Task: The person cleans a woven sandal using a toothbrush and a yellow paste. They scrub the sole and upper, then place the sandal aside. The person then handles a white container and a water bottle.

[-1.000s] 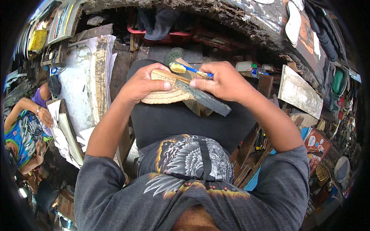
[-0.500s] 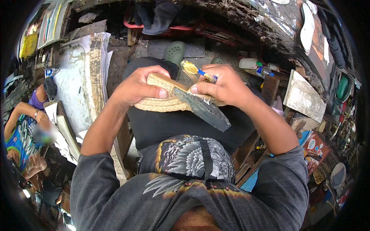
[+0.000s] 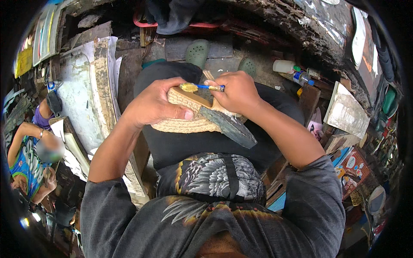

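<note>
A wedge sandal [image 3: 183,124] with a braided rope-like side and a tan footbed lies over my lap. My left hand [image 3: 157,103] is closed round its thick end, thumb along the braid. A dark grey sole piece [image 3: 232,130] sticks out at an angle from the sandal's underside, toward my body. In my right hand [image 3: 238,92] is a small blue-handled brush [image 3: 202,87], its bristles caked yellow and lying at the footbed edge beside my left fingers. Tan straps show under the right hand, which covers part of the sandal.
Past my knees is a green clog [image 3: 197,52]. Bottles [image 3: 284,66] lie at the right, near a whitish board [image 3: 348,109]. A large stained panel [image 3: 81,90] leans at the left, with another person [image 3: 32,150] beyond it.
The brush has swung left and down, from above the sandal to the footbed edge near my left hand. My right hand has turned with it, and the sandal has shifted slightly.
</note>
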A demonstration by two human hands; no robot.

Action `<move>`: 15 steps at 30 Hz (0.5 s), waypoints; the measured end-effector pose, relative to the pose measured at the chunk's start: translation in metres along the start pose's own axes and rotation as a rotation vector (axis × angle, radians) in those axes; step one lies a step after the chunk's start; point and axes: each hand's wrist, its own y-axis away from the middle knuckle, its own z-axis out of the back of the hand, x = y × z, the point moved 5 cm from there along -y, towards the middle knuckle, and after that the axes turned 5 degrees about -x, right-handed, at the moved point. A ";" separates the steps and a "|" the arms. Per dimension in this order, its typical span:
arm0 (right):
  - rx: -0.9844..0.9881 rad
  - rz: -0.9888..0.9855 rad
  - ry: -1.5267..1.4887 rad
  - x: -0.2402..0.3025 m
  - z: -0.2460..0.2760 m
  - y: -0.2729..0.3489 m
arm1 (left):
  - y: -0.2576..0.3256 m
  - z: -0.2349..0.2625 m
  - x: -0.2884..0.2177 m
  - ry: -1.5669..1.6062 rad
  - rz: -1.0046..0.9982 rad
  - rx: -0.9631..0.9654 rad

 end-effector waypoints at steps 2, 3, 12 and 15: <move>-0.028 -0.016 0.020 -0.001 -0.004 -0.008 | 0.000 0.001 -0.004 0.008 -0.004 0.004; -0.044 -0.016 0.030 -0.001 -0.006 -0.013 | 0.000 0.003 -0.004 0.034 -0.001 -0.029; -0.113 -0.050 -0.107 0.013 -0.022 -0.051 | 0.001 0.021 0.000 0.075 0.059 -0.031; -0.269 -0.139 -0.385 0.031 0.008 -0.067 | 0.010 0.024 0.001 0.401 -0.037 -0.001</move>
